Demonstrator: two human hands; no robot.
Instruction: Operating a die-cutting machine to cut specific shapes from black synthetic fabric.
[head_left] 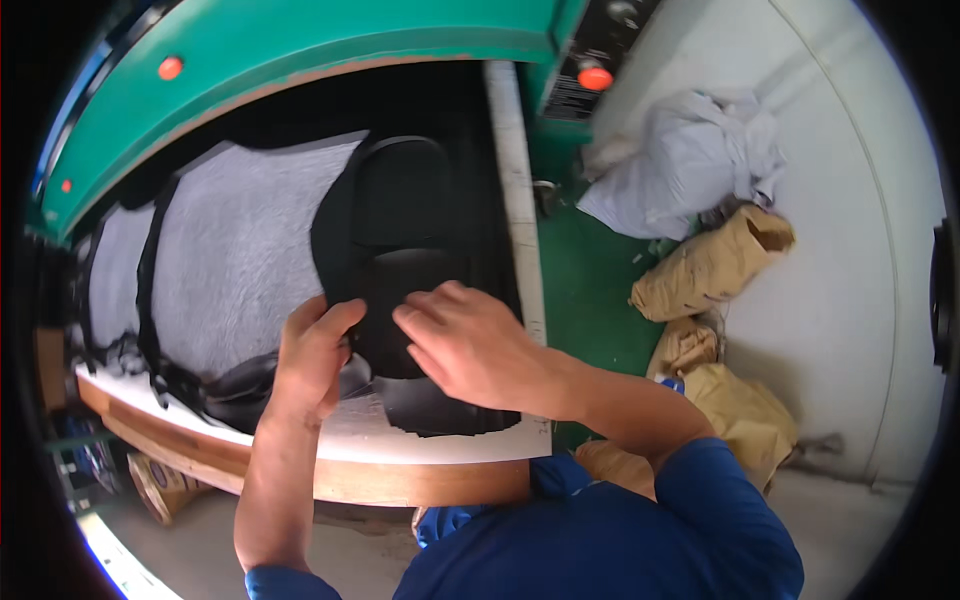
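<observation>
A black sheet of leather-like material with raised, rounded panels lies over the right part of the table. My left hand is closed at its left edge, the thumb pointing right and the fingers curled round the black material. Over the middle of the sheet, my right hand has its fingers bent and drawn together; what they hold, if anything, is hidden. A glossy folded piece of the black material lies beside my left hand. Left of the sheet, a grey fibrous-looking surface has black edging around it.
A green machine with red buttons spans the table's far side. The wooden table edge runs in front of me under a white surface. To the right, a white sack and brown paper bags stand by a pale wall.
</observation>
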